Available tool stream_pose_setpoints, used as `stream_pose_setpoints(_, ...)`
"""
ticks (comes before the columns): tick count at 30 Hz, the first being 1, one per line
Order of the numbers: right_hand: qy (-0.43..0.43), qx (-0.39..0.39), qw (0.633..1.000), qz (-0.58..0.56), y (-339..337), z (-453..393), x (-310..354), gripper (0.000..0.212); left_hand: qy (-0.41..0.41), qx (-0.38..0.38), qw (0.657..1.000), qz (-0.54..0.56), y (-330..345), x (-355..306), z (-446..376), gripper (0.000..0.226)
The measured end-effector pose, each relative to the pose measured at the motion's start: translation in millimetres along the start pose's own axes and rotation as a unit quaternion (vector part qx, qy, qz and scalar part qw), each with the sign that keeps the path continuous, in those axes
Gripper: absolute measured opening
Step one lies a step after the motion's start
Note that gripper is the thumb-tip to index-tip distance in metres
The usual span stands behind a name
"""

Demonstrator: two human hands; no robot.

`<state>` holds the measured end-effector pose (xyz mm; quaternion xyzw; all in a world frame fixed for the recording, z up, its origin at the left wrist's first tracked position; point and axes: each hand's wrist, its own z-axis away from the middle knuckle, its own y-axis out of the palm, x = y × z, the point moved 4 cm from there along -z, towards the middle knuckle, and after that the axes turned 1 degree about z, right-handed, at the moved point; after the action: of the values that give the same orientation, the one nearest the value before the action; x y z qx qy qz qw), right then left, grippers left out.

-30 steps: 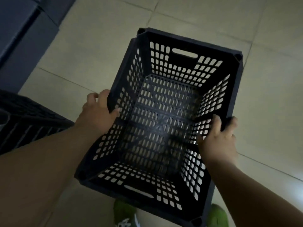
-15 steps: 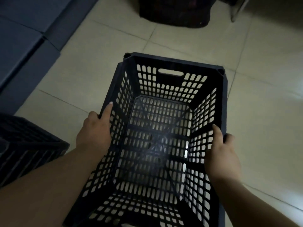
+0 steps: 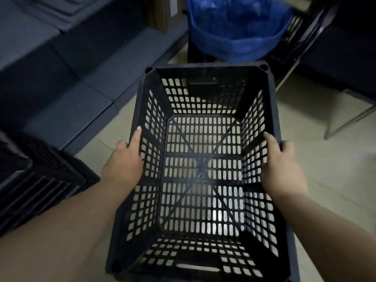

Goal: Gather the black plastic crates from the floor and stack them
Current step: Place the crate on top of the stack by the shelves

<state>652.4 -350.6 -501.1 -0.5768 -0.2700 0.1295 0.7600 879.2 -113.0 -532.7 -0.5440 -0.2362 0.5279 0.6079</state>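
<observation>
A black plastic crate (image 3: 203,169) with slotted walls and floor fills the middle of the head view, held open side up above the tiled floor. My left hand (image 3: 124,163) grips its left long rim, index finger stretched along the edge. My right hand (image 3: 282,169) grips the right long rim, thumb inside the wall. Another black crate (image 3: 38,180) sits at the left edge, partly cut off by the frame and by my left forearm.
A dark blue sofa (image 3: 61,78) runs along the left. A bin lined with a blue bag (image 3: 238,31) stands ahead, just beyond the held crate. A metal-legged chair (image 3: 325,94) is at the right. Pale floor tiles (image 3: 335,180) show on the right.
The view has tilted up and forward: the blue-lined bin and chair have come into sight. Both hands keep the same grip on the crate, which now sits level and nearer the bin.
</observation>
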Motion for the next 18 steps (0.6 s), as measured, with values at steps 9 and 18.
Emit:
stream_pose_setpoints(9, -0.079, -0.090, 0.993, 0.007, -235.9, 44.5, 32.5, 0.072, 0.034, -0.123, 0.992, 0.013, -195.6, -86.6, 102.6, 0.075)
stream_pose_setpoints(18, -0.132, -0.155, 0.979, -0.004, -340.3, 81.7, 102.4, 0.077, 0.045, -0.194, 0.980, -0.020, -330.4, -78.8, 140.7, 0.085)
